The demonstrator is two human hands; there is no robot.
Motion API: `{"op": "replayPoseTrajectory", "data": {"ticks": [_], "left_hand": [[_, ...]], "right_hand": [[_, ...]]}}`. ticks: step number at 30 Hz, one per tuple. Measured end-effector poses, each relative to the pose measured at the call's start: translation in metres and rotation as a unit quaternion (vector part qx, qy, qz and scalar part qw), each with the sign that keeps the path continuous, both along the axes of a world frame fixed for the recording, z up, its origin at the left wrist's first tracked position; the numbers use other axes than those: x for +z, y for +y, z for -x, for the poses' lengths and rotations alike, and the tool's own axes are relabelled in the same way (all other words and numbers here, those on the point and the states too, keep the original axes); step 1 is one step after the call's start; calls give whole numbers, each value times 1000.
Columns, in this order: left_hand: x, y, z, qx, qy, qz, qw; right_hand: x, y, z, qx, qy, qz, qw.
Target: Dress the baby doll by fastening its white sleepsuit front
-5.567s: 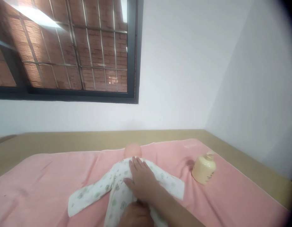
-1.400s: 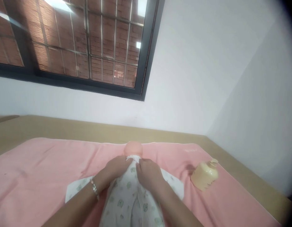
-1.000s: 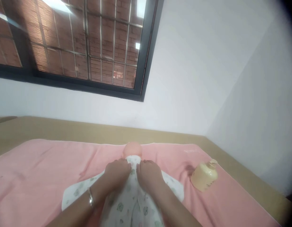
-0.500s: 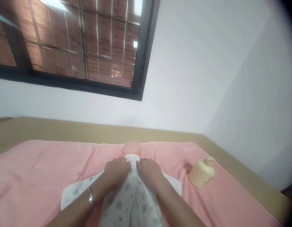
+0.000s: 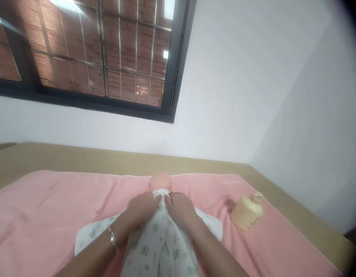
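A doll lies on a pink blanket (image 5: 65, 200), its bald head (image 5: 160, 181) at the far end. Over its body is a white baby garment (image 5: 155, 238) with a green print, its sleeves spread to both sides. My left hand (image 5: 143, 207), a silver bracelet on its wrist, grips the garment just below the doll's neck, thumb on top. Mirroring it on the other side, my right hand (image 5: 180, 209) pinches the cloth too. The two thumbs nearly meet at the collar. My fingertips are partly hidden by the fabric.
A cream-yellow baby bottle (image 5: 247, 212) lies tilted on the blanket to the right. Beneath the blanket is a tan surface (image 5: 114, 159) that ends at a white wall (image 5: 230, 96). A dark-framed barred window (image 5: 170, 92) is above at the left.
My thumbs have drawn slightly closer together at the collar, pulling the cloth inward. The view has shifted very little.
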State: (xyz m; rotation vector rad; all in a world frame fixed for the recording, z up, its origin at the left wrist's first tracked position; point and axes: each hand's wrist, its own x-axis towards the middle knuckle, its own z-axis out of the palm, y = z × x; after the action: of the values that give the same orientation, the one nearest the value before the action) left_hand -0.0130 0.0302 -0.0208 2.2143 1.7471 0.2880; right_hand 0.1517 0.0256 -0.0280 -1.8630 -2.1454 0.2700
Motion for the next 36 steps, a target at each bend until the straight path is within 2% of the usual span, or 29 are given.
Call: {"op": "replayPoseTrajectory", "data": {"ticks": [2,5,25,31,36], "left_hand": [[-1,5,3,15,-48,18,999],[-2,6,1,12,-53,13,998],[-3,3,-1,15,-72,13,997],[-3,3,-1,26,-62,19,998],[-2,3,2,8,-73,8,997]], "right_hand": [[-4,4,-1,-3,21,27,999],[-11,12,-5,-10,40,64,997],[-14,12,-6,-14,41,45,998],[-13,12,-6,-18,45,61,997],[-5,6,-3,-22,17,46,999]]}}
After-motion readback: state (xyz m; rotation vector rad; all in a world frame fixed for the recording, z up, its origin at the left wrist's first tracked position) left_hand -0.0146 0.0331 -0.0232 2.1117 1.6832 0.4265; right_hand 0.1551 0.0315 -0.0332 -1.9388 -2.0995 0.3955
